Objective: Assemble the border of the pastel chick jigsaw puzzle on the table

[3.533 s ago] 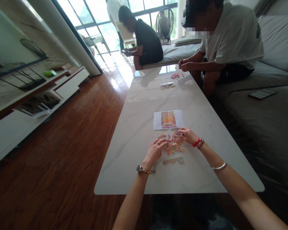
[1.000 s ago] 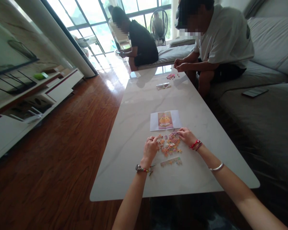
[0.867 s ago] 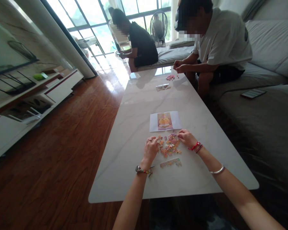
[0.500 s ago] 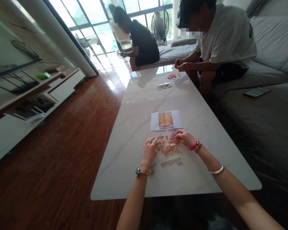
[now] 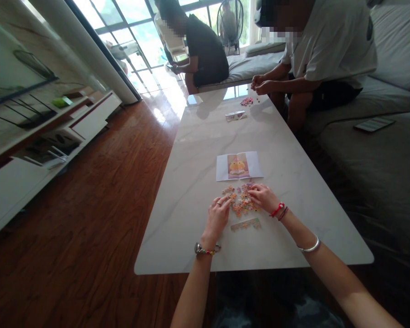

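A loose pile of small orange, yellow and pink jigsaw puzzle pieces [image 5: 241, 207] lies on the white marbled table [image 5: 177, 218]. My left hand [image 5: 218, 216] is at the pile's left side, fingers bent and closed at the tips on a puzzle piece. From the right, my right hand [image 5: 263, 197] reaches over the upper part of the pile, its thumb and fingers pinched on a piece. Both pieces are mostly hidden by the fingers. Nearer to me lies a joined strip of puzzle pieces [image 5: 246, 224]. Beyond the pile, a creased picture sheet [image 5: 238, 166] shows a yellow figure.
Farther up the table are a small wrapper [image 5: 235, 115] and another pile of pink pieces [image 5: 246, 101]. A person in a white shirt [image 5: 338, 50] sits at the right, hands over the table. Another person in dark clothes [image 5: 207, 52] sits beyond. A phone [image 5: 374, 124] rests on the sofa.
My left hand has shifted slightly right, farther onto the edge of the pile. My right hand stays over the upper right pieces. The whole view has tilted down a little.
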A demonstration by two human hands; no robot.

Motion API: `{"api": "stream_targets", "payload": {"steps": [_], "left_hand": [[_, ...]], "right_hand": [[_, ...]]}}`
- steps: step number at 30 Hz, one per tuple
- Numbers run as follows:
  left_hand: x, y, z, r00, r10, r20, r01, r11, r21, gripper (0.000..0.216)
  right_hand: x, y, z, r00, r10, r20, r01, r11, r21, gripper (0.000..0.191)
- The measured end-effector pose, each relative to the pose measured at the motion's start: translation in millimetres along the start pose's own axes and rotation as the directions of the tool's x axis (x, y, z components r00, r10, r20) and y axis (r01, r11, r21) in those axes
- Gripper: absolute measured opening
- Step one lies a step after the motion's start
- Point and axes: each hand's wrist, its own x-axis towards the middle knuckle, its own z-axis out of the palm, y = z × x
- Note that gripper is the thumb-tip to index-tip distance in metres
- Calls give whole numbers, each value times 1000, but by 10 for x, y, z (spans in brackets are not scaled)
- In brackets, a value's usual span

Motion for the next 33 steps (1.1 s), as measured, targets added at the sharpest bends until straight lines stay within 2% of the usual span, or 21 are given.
{"api": "stream_targets", "payload": {"steps": [6,10,14,20,23,27,33], "left_hand": [[-91,24,9,998,-42,38,40,997,71,36],[-91,73,-19,999,-15,37,12,997,80,38],[-139,113,-17,997,46,64,-51,996,76,37],[-155,123,18,999,24,33,-26,997,74,36],[-70,144,50,999,33,-11,-32,999,41,33],[151,165,99,998,-39,-46,38,999,-18,24],[497,165,96,991,87,105,-85,996,-27,19]], "right_hand": [[-113,-14,-3,995,-96,10,96,995,1,22],[-172,-33,-13,996,-88,-18,88,996,-17,19],[-201,-51,-19,989,-145,-20,145,989,22,19],[-171,-73,-14,992,-124,-9,124,992,13,13],[-70,-164,19,987,-154,-36,155,988,26,15],[46,-303,63,988,-152,39,153,988,-20,12],[-32,-261,75,993,-114,16,114,993,-22,11]]}}
